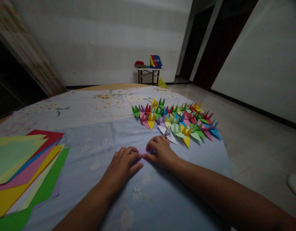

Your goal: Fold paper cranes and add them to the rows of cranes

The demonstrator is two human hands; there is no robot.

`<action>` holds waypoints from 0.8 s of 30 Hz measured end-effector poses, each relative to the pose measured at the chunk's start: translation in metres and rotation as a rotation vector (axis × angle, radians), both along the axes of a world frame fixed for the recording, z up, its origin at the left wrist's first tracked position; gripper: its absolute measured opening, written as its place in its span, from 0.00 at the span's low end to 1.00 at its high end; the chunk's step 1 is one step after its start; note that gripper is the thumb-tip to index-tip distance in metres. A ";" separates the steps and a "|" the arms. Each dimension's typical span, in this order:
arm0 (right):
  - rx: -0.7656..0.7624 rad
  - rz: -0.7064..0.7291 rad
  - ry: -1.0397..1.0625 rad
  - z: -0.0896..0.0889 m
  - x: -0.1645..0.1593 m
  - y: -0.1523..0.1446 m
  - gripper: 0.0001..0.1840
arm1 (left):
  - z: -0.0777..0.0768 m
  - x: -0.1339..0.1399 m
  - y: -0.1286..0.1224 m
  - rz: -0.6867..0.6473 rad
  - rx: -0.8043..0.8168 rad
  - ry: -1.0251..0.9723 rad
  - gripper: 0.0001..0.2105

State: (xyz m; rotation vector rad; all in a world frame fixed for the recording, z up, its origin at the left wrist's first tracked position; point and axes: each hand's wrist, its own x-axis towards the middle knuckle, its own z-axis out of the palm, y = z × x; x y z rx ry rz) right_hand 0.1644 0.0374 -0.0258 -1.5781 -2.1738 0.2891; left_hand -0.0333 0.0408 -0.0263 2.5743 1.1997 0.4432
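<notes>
A small folded piece of purple origami paper [143,150] lies on the blue cloth, partly covered by my fingers. My left hand [126,161] grips its left side, with thumb and fingers pinched close to the paper. From the other side my right hand [160,150] holds it, fingers curled and thumb tip near the left fingers. The exact fold under the fingertips is hidden. Just beyond my right hand stand folded paper cranes [172,118] of many colours in rows, a pale white-lilac crane [167,134] being the nearest.
Loose coloured paper sheets [45,179] lie in an overlapping stack at the left. A flowered cloth [85,106] covers the table's far part. Against the wall, a small table [148,69] carries a colourful bag [155,61]. Tiled floor [249,144] lies past the table's right edge.
</notes>
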 end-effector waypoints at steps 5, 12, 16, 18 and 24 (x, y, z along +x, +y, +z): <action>-0.012 -0.076 -0.019 0.000 0.012 0.003 0.10 | 0.002 0.000 -0.001 0.007 -0.006 0.006 0.12; 0.034 -0.095 0.014 -0.010 0.028 0.009 0.03 | 0.001 -0.001 0.000 0.006 -0.011 -0.007 0.12; 0.103 -0.065 0.058 -0.005 0.028 0.007 0.05 | -0.002 -0.001 0.002 0.007 -0.003 -0.012 0.12; 0.148 -0.045 0.075 0.000 0.021 0.002 0.05 | -0.002 -0.001 0.002 0.002 -0.001 -0.006 0.12; 0.012 -0.010 0.026 0.002 -0.006 -0.007 0.17 | 0.002 0.001 -0.001 0.014 0.020 0.002 0.11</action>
